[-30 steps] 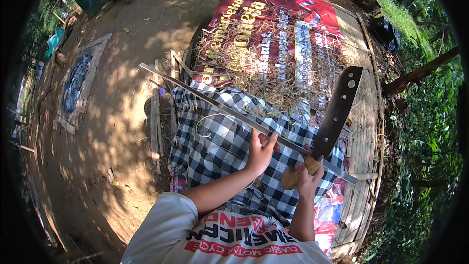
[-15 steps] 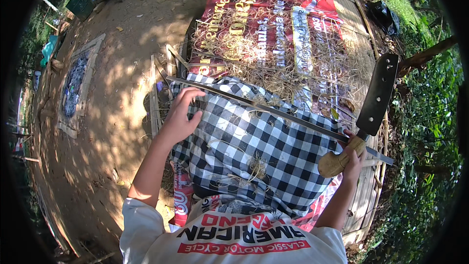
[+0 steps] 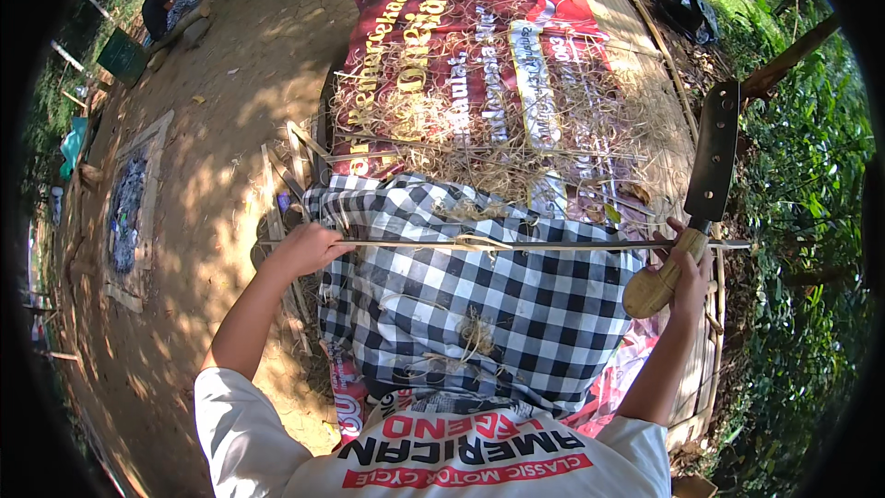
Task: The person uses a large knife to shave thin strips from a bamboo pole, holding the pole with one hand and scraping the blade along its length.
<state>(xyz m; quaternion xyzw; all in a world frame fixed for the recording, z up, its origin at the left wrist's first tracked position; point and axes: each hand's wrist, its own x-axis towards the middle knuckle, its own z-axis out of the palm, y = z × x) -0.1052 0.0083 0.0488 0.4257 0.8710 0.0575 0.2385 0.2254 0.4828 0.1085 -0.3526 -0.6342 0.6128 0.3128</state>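
Note:
A long thin strip, apparently bamboo (image 3: 572, 245), lies level across my lap, over a black-and-white checked cloth (image 3: 433, 304). My left hand (image 3: 309, 249) is closed around its left part, and a short end shows beyond the fist. My right hand (image 3: 693, 281) is wrapped around the pale wooden handle of a cleaver (image 3: 713, 157), whose dark, holed blade points up and away. The strip also passes by the right hand's fingers, and its end sticks out to the right. A curled shaving (image 3: 477, 242) clings to the strip's middle.
Dry shavings (image 3: 396, 115) litter a red printed banner (image 3: 581, 14) on a slatted bamboo platform (image 3: 622, 28). More strips (image 3: 295, 152) lie at the left edge. A branch (image 3: 793, 60) and leafy plants flank the right. A person (image 3: 157, 9) sits at far left.
My left hand, loosely open before, has closed on the strip's left part. The strip has swung from slanting to level, and the right hand with the cleaver has shifted slightly right.

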